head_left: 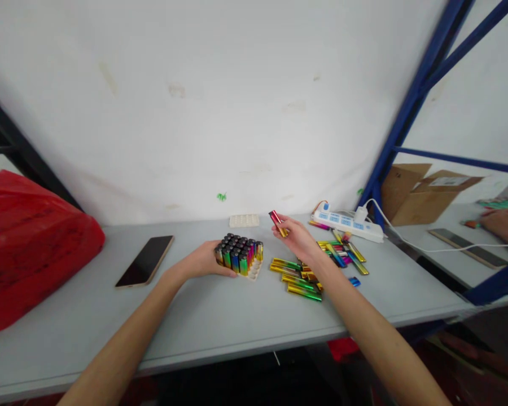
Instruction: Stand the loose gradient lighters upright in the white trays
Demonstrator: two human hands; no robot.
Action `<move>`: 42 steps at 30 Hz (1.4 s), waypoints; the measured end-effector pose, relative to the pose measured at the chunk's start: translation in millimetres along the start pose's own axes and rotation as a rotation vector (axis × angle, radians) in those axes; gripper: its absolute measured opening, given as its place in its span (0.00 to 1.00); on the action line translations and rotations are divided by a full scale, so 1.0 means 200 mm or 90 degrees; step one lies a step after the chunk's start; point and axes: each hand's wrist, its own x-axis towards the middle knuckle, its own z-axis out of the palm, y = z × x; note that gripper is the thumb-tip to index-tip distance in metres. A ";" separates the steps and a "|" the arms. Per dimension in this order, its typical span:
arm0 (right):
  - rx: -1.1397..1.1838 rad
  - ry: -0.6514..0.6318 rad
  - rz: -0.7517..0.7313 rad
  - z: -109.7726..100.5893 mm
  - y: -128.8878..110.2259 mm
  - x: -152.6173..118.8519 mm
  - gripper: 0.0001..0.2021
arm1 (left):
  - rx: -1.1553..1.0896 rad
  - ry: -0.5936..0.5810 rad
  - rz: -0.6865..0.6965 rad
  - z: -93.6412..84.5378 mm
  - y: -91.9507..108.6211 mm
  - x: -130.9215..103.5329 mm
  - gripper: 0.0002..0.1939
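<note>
My left hand [207,259] is wrapped round the left side of a group of upright, multicoloured metallic tubes [236,252] with dark tops. They stand in a pale tray [254,270] whose holes show along its right and front side. Raised to the right of the tray, my right hand [294,234] pinches a red and gold tube [278,223], held tilted. Below that hand, green and gold tubes [303,292] lie on the table, and a mixed pile of shiny tubes [355,260] lies farther right, partly behind my right forearm.
A phone [145,261] lies left on the grey table [220,321], beside a large red bag [34,242]. Another pale tray [244,220] is by the wall. A power strip [349,223], blue frame [406,113] and cardboard box [423,194] are right; a person's hand [506,225] shows beyond.
</note>
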 end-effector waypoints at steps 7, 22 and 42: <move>-0.010 -0.038 0.038 0.02 0.03 -0.01 0.13 | -0.001 -0.003 -0.001 0.00 -0.01 0.00 0.36; -0.345 -0.100 -0.021 0.07 0.07 -0.06 0.26 | 0.004 -0.012 -0.002 0.00 -0.01 0.00 0.35; -0.674 -0.048 -0.255 0.07 0.10 -0.07 0.23 | 0.026 -0.007 -0.002 0.00 -0.03 0.01 0.36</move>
